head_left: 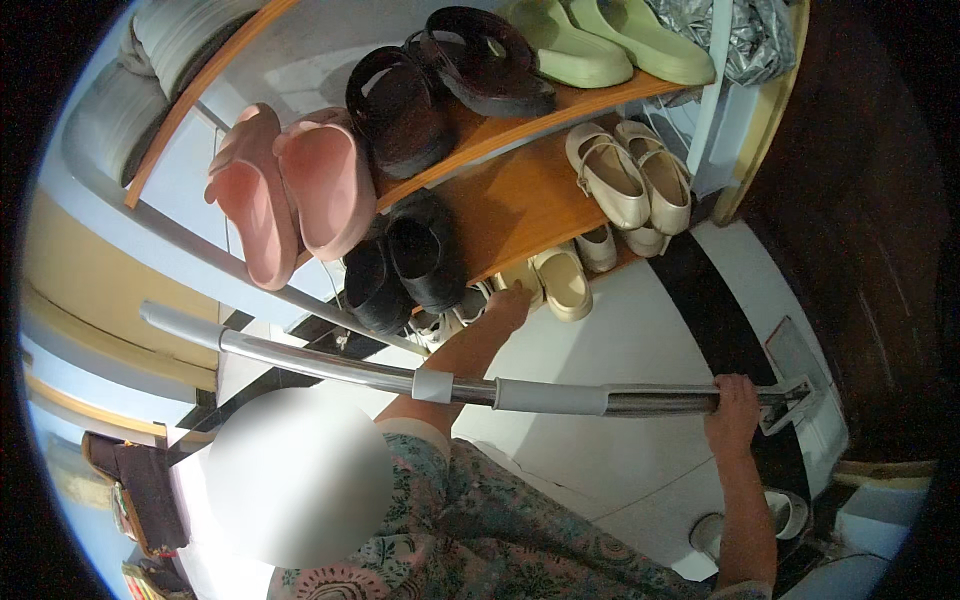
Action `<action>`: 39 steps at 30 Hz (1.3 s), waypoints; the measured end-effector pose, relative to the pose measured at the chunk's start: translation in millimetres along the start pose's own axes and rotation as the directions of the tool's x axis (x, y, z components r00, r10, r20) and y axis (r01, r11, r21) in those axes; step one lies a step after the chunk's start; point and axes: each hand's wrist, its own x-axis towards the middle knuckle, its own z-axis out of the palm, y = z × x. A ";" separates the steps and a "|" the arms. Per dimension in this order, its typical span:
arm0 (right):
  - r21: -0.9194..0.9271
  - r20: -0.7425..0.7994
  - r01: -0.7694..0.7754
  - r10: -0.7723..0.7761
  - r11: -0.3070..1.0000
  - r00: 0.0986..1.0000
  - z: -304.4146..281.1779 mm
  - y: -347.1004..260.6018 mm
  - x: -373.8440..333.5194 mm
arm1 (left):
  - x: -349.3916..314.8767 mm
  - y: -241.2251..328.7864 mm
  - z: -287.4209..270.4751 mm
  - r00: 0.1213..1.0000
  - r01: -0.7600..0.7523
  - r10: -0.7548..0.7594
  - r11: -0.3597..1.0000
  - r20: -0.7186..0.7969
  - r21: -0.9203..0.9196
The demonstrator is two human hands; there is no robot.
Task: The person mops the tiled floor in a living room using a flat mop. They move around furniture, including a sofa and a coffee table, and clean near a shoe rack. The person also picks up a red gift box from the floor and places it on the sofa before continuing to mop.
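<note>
My left hand reaches to the lowest level of a shoe rack, its fingers closed on one cream slip-on shoe. The matching cream shoe stands just to its right. My right hand is wrapped round the metal pole of a flat mop, close to the white mop frame at the right. The pole runs leftward across the view, passing over my left forearm, and ends in a pale grip.
The rack's wooden shelves hold pink clogs, black sandals, green slides, black shoes and beige strapped shoes. White slippers lie at lower right. A dark brown panel stands at far right. A blurred patch covers the lower left.
</note>
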 end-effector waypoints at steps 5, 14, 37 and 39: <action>-0.062 -0.042 0.006 -0.009 0.998 0.999 1.1 3.7 -2.1 | -12.4 56.4 -114.4 0.994 0.029 -0.010 0.986 0.113 -0.162; -0.025 0.068 -0.097 0.099 0.995 0.993 1.1 5.5 2.8 | -83.5 13.0 -338.8 0.840 0.369 -0.309 0.928 -0.447 0.052; 0.022 -0.113 0.029 -0.026 0.999 0.993 -24.5 21.2 -11.6 | 57.5 -1.2 -307.4 0.885 0.452 -0.465 0.850 0.019 -0.271; 0.014 -0.133 0.024 -0.022 1.000 0.991 -30.2 14.5 -10.4 | 68.4 9.8 -313.9 0.904 0.413 -0.426 0.873 0.005 -0.259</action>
